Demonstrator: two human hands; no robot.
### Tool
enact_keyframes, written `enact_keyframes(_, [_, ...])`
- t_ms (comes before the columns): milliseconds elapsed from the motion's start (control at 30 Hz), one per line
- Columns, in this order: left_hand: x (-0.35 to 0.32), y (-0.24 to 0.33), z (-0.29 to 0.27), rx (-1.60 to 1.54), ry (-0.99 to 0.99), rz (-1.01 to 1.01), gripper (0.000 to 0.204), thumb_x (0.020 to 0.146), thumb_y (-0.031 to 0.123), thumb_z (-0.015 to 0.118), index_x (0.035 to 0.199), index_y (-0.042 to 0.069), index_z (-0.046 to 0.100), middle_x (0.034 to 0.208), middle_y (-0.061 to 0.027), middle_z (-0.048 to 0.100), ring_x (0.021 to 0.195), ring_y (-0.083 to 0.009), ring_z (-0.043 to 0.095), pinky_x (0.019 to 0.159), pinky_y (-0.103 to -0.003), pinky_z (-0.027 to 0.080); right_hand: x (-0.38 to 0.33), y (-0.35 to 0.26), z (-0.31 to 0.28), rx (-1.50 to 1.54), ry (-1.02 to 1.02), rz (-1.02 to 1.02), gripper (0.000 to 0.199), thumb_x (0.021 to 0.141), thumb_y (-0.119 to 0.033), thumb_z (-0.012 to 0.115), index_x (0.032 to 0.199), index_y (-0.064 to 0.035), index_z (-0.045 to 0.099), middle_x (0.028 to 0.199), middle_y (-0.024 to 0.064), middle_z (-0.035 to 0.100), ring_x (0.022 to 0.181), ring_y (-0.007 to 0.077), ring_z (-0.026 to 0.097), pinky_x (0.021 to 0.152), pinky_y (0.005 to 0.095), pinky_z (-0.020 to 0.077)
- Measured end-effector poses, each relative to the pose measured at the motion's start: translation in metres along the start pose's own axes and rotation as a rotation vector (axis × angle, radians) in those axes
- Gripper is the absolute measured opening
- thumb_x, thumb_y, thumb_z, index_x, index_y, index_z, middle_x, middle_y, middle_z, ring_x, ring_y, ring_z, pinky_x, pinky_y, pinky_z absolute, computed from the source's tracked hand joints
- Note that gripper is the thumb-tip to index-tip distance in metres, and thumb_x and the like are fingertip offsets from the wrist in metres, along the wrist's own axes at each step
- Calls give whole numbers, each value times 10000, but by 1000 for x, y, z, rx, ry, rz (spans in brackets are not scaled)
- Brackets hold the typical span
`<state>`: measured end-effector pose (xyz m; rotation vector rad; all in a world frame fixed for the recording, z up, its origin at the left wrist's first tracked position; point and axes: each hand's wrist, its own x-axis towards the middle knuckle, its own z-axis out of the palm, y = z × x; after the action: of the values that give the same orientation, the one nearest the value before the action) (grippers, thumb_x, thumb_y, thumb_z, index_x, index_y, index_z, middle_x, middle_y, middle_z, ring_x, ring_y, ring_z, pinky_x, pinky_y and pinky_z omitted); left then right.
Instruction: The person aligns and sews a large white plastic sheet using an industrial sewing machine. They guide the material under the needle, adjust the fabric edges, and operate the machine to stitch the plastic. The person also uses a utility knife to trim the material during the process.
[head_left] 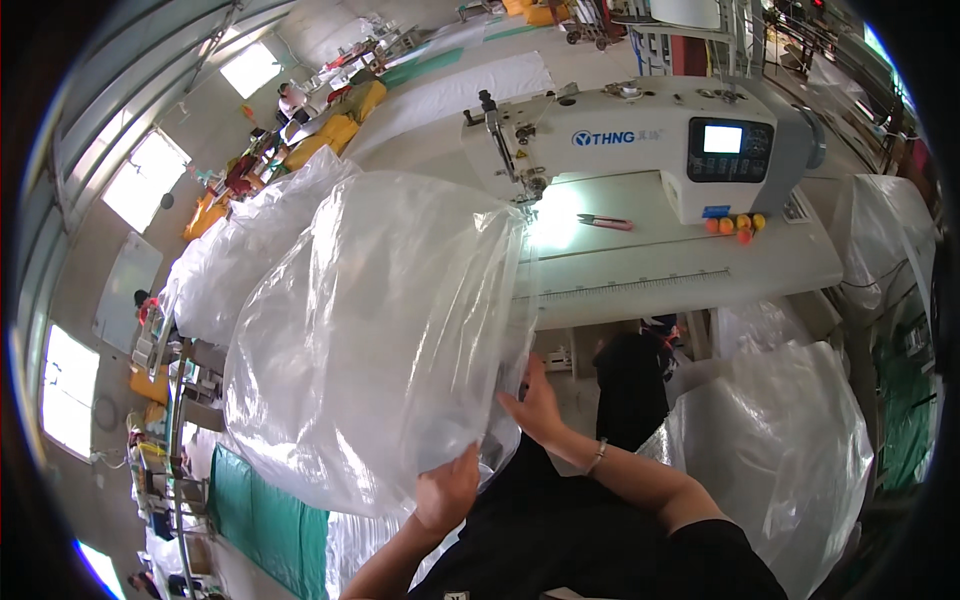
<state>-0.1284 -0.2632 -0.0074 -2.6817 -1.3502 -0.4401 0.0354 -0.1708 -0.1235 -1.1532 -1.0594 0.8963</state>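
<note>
A large clear plastic bag (370,300) billows over the left end of a white sewing machine (600,140), its right edge running up to the lit needle area. My left hand (448,492) is closed on the near edge of the plastic, low in front of my body. Higher and to the right, my right hand (535,405) pinches the bag's right-hand edge, some of its fingers hidden behind the film. A pair of red-handled thread snips (605,221) lies on the machine bed beside the bright light.
Several small orange and yellow balls (735,226) sit under the control panel (731,150). More clear plastic (775,450) is heaped at my right, and another pile (260,240) lies far left. A green sheet (268,520) hangs lower left. People work in the background.
</note>
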Motion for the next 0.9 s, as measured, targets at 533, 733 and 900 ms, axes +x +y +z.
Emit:
enact_keyframes(533, [8,42,16,-129,-619,145,506,794,103,538,1263,-81,481,627,-132,626,515,-288,625,474,-407,491,-17,-40,-35,550,-237,492,332,1018,-329,469,1014,-28,607,804,-49,558,729,39,470,661,216,403])
enact_keyframes(733, [106,10,-13,-335,-966,316,201,881,214,551,963,84,680,749,-143,646,750,-342,642,670,-452,499,-17,-24,-39,526,-270,479,310,1021,-265,433,980,-22,621,793,-50,541,717,31,459,642,228,389])
enact_keyframes(900, [247,-65,52,-23,-180,521,330,932,210,507,1188,10,564,1208,-188,595,1137,-364,547,912,-410,464,-16,-55,-50,387,-344,458,314,1009,-262,455,943,-3,619,810,-48,547,761,38,470,674,213,389])
